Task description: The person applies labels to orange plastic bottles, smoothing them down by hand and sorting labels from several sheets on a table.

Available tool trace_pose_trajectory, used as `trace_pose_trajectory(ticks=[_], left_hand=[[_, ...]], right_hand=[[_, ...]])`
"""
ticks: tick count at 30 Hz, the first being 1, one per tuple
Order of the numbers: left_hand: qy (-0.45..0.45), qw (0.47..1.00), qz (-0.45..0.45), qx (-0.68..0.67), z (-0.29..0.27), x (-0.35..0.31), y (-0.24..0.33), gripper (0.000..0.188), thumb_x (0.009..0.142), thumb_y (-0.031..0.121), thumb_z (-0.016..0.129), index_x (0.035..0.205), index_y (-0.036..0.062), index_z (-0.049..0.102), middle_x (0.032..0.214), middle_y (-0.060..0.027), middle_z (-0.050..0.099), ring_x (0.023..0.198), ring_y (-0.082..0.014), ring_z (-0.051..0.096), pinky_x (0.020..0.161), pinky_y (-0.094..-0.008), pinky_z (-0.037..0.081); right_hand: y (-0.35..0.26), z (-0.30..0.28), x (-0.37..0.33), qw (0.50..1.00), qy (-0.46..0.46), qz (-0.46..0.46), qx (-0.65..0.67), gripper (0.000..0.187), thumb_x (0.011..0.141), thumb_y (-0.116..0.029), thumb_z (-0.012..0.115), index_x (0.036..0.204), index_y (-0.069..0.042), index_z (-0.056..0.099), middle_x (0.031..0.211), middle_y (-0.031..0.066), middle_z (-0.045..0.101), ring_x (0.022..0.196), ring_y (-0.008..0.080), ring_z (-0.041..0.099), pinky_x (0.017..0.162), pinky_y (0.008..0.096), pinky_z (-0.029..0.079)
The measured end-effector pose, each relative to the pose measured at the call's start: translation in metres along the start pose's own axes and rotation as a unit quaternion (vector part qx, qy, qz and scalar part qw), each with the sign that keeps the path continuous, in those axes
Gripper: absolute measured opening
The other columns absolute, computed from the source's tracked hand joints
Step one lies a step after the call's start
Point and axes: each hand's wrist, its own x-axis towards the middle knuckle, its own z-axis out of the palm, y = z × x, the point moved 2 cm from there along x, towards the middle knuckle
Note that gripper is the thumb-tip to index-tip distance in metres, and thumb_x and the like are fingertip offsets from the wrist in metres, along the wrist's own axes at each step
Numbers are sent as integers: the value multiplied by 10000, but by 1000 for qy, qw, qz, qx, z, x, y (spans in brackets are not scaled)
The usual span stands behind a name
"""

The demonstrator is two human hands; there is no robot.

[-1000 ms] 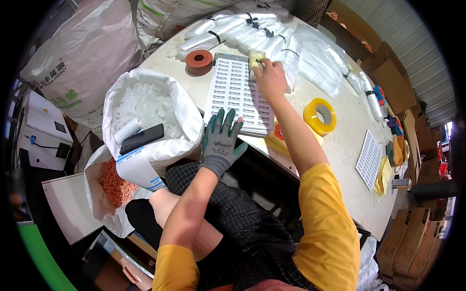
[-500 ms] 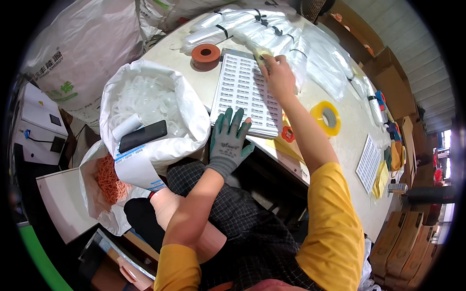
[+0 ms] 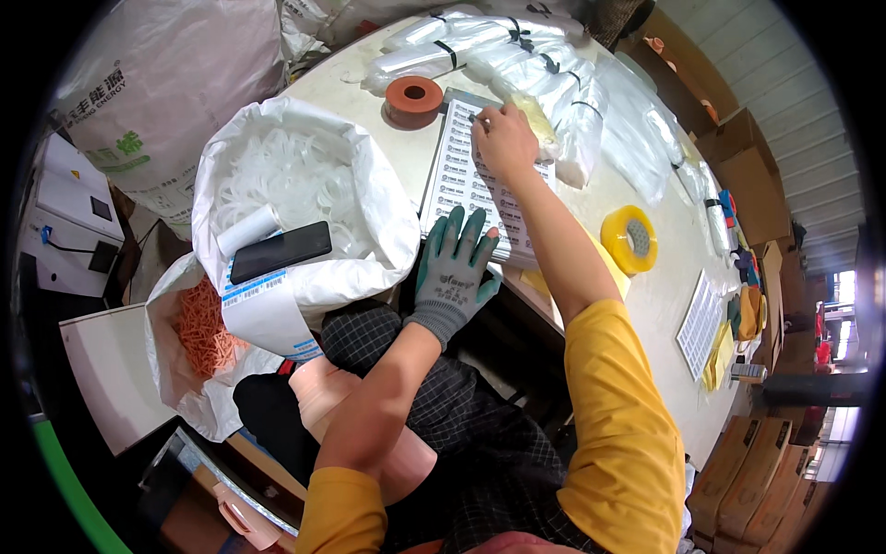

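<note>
A stack of white label sheets [image 3: 458,171], printed with rows of small dark labels, lies at the table's near edge. My left hand [image 3: 451,275], in a grey and green glove, rests with fingers spread on the lower end of the top sheet. My bare right hand [image 3: 506,143] is over the sheet's upper part, its fingers bent together at the labels; whatever they pinch is too small to make out. Just right of it lies a crumpled yellowish piece [image 3: 535,118]. A pale pink cylinder [image 3: 406,462] lies across my lap beneath my left forearm.
An orange-brown tape roll [image 3: 413,102] stands left of the sheets, a yellow one [image 3: 629,240] to the right. Bundled clear plastic bags [image 3: 554,78] cover the far side. At left, a white sack [image 3: 388,208] holds translucent rings; a black phone [image 3: 281,253] lies on it.
My right hand has moved left from the sheet's upper right corner onto its top labels, apart from the yellowish piece. My left hand stays on the sheet. The view has shifted slightly.
</note>
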Motion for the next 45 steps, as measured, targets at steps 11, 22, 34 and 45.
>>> trace_pose_trajectory(ticks=[11, 22, 34, 45], left_hand=[[-31, 999, 14, 16, -3, 7, 10, 809, 916, 510, 677, 1585, 128, 430, 1681, -179, 322, 1578, -417, 217, 1299, -570, 162], [-134, 988, 25, -78, -149, -109, 64, 342, 937, 402, 673, 1077, 94, 724, 1131, -102, 663, 1215, -287, 587, 1078, -484, 427], [186, 935, -303, 1, -160, -324, 76, 344, 824, 259, 809, 1111, 116, 685, 1277, -74, 667, 1101, -288, 634, 931, -459, 484], [192, 943, -271, 13, -141, -332, 91, 407, 831, 231, 835, 1172, 130, 639, 1252, -100, 643, 1154, -273, 614, 911, -434, 494]], right_hand=[[30, 1, 20, 941, 70, 77, 323, 356, 1004, -269, 629, 1326, -171, 747, 1135, 148, 638, 1095, 307, 635, 973, 406, 500], [-97, -101, -214, 878, -166, 0, 450, 361, 1014, -46, 612, 1365, -27, 693, 1093, 101, 710, 987, 208, 623, 932, 304, 475], [-189, -121, -357, 891, -96, -349, 275, 438, 767, -121, 830, 1200, -179, 804, 1095, -38, 735, 802, 185, 555, 673, 263, 507], [-194, -132, -353, 882, -97, -410, 210, 418, 775, -142, 844, 1190, -179, 811, 1086, -22, 737, 799, 176, 561, 669, 260, 493]])
